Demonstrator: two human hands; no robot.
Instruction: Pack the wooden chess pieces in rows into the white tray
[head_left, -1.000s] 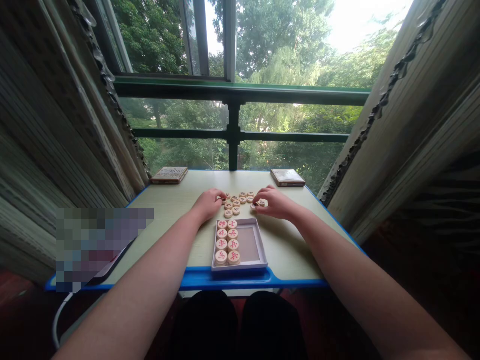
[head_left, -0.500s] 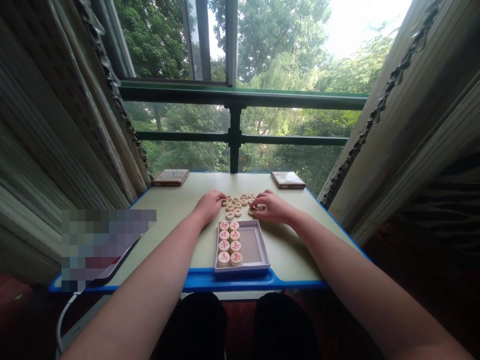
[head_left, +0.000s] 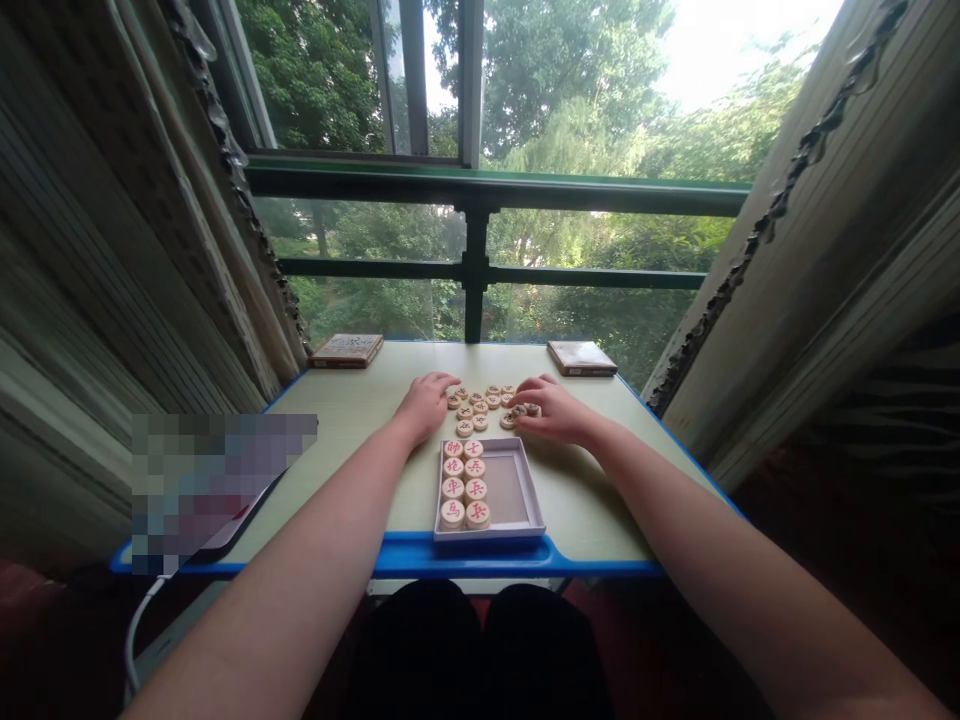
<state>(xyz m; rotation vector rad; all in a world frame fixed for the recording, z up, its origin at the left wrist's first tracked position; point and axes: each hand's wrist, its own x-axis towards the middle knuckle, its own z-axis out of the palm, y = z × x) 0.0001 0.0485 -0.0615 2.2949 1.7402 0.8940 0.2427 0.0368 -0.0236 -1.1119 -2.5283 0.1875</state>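
Observation:
Several round Chinese chess pieces [head_left: 480, 407] with dark characters lie loose on the table beyond the box. My left hand [head_left: 427, 404] rests at their left edge, its fingers stretched out beside the nearest piece. At the right edge, my right hand [head_left: 551, 410] hovers with spread fingers over a few pieces [head_left: 508, 420], which it partly hides. I see nothing lifted in either hand. In front of the loose pieces stands a shallow white box [head_left: 534, 500]. Pieces with red characters [head_left: 476, 489] fill its left side in two columns; its right side shows bare bottom.
The pale table [head_left: 600, 500] has a blue rim. Flat boxes stand at the back left [head_left: 347, 350] and back right [head_left: 582, 358]. A blurred-out device [head_left: 225, 490] with a white cable lies at the left. Curtains and a green-railed window surround the table.
My right fingers have opened and risen slightly off the pieces at the right edge, showing more of them. My left fingers have straightened. The whole view has shifted a little.

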